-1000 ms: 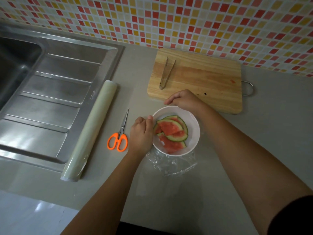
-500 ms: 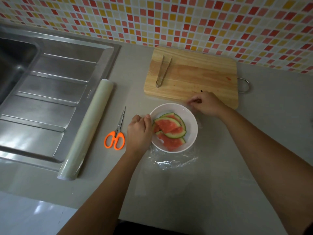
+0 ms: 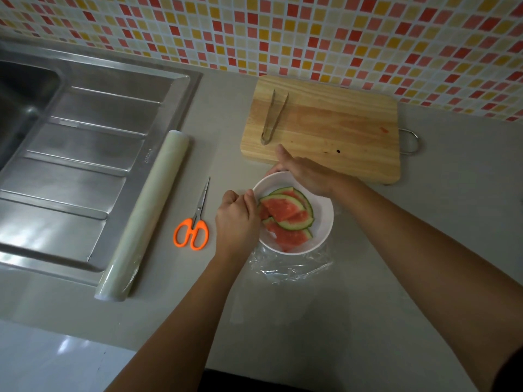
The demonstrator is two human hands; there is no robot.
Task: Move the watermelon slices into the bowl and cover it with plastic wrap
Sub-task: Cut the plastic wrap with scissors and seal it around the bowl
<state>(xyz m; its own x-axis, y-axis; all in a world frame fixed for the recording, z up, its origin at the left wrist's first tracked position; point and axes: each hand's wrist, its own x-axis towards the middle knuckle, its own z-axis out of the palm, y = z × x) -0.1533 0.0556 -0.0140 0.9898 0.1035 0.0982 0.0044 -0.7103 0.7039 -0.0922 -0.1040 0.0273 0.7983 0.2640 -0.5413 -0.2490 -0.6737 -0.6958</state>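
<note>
Head view: a white bowl [image 3: 325, 222] stands on the grey counter [image 3: 410, 250] just below the middle of the frame, with the watermelon slices [image 3: 285, 213] stacked inside it, red flesh up and green rinds curving toward the right. A crumpled sheet of clear wrap [image 3: 291, 268] lies on the counter, touching the bowl's lower edge. Whether any film covers the bowl itself cannot be told.

The left hand [image 3: 236, 219] is at the bowl's left rim, its fingers curled into a loose fist and its thumb against the rim. Whether it pinches film or the rim cannot be told. The right hand [image 3: 305, 171] lies flat over the bowl's upper rim, fingers straight and pressed together, thumb pointing up toward the board [image 3: 339, 128].

The wooden board sits in the upper middle of the frame against the tiled wall [image 3: 283, 29], with metal tongs [image 3: 273, 117] on its left part. Orange-handled scissors [image 3: 195, 224] lie closed just left of the left hand. Further left, a roll [image 3: 147, 213] of wrap lies along the right edge of the steel sink [image 3: 70, 137].
</note>
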